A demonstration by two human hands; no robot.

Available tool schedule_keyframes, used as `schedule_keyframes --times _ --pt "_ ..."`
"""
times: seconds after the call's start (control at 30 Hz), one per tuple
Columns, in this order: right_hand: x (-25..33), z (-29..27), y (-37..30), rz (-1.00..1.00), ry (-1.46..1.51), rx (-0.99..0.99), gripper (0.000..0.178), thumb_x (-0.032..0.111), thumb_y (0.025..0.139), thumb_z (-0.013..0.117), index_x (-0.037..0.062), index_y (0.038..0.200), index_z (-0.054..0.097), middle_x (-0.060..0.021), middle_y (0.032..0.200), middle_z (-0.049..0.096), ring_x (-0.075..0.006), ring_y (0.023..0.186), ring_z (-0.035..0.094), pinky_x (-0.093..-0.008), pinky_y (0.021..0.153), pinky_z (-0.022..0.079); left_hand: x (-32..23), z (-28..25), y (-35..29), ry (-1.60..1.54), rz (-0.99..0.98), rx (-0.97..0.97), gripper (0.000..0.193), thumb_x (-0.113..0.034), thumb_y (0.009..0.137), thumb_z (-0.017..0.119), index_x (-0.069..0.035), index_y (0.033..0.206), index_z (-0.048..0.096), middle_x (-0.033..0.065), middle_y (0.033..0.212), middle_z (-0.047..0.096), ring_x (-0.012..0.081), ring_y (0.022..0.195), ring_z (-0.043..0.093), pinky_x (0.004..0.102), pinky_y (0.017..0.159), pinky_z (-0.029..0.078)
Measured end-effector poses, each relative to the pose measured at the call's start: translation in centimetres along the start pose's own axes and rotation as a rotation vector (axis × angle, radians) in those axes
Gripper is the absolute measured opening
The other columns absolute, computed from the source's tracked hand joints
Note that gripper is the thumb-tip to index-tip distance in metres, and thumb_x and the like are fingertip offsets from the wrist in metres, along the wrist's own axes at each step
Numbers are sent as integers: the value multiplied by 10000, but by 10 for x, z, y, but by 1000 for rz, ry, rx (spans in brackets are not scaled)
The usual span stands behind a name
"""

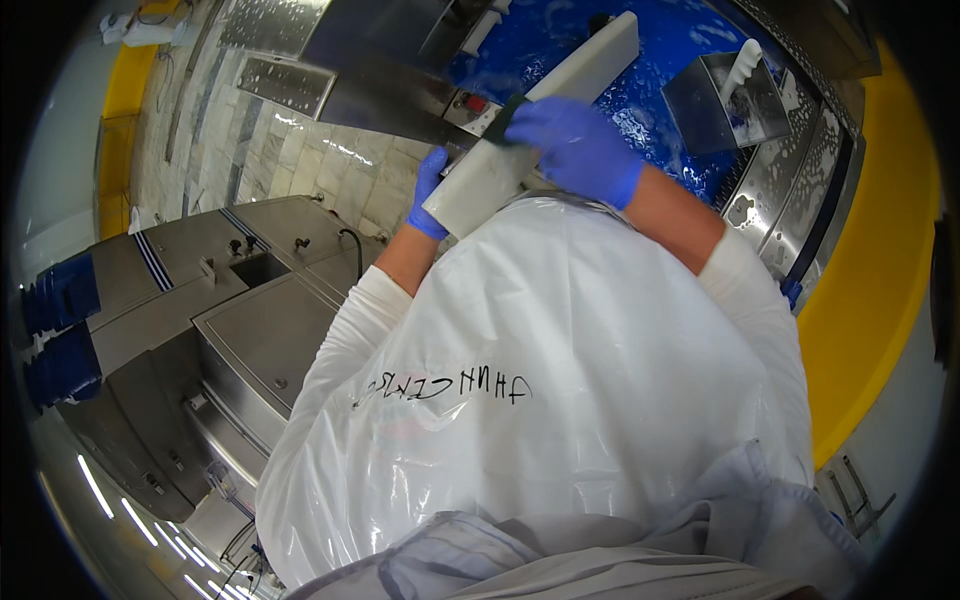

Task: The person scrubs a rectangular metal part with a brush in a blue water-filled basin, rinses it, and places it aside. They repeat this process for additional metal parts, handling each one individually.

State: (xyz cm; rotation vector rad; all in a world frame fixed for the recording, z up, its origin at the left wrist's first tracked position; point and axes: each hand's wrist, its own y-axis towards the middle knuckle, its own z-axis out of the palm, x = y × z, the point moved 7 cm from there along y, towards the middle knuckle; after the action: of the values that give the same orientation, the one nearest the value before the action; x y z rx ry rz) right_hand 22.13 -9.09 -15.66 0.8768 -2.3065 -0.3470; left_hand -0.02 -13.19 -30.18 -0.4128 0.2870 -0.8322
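A long, thick white board, like a cutting board, slants from in front of my apron up to the far right. My left hand, in a blue glove, grips its near left end, with the fingers partly hidden behind the board. My right hand, gloved in blue too, holds a dark green scouring pad against the board's edge, about midway along. Beyond the board lies a wet blue surface with patches of foam.
On the right, a metal box has a white-handled brush standing in it. A wet steel edge and a yellow panel run along that side. Steel machinery stands at the left above a wet tiled floor.
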Motion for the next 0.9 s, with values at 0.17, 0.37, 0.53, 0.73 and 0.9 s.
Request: schedule_keyframes --times 0.17,0.37,0.53,0.73,0.9 --pt "-92 24 -3 467 128 109 366 45 827 630 130 1174 708 -68 1235 681 -337 1123 652 -405 977 540 -2 -5 -5 -21 -2 131 786 -610 911 451 -15 1411 569 201 1359 628 338 1211 629 434 1059 489" --pt "0 43 14 90 121 134 368 79 856 636 147 1211 705 -124 1203 684 -344 1035 683 -415 909 570 -5 -5 -6 9 86 -46 717 -592 906 459 -35 1322 636 185 1261 682 343 1162 646 457 1023 505" --pt "-8 53 36 177 153 263 394 80 856 633 143 1239 698 -129 1195 683 -322 1059 677 -407 940 553 -6 5 -2 30 96 32 670 -554 921 451 -39 1304 641 182 1246 684 350 1142 645 458 1026 496" --pt "71 59 47 -168 275 382 440 61 813 646 127 1248 670 -96 1132 668 -319 1006 672 -412 905 547 -1 41 -5 -13 96 157 613 -538 944 451 -35 1254 614 180 1264 637 315 1158 611 438 1033 485" --pt "103 62 57 -199 196 480 464 70 792 666 114 1253 671 -113 1147 675 -320 1003 680 -410 897 552 -14 -6 18 470 275 54 652 -549 955 435 -32 1322 589 180 1309 616 313 1195 593 430 1071 460"
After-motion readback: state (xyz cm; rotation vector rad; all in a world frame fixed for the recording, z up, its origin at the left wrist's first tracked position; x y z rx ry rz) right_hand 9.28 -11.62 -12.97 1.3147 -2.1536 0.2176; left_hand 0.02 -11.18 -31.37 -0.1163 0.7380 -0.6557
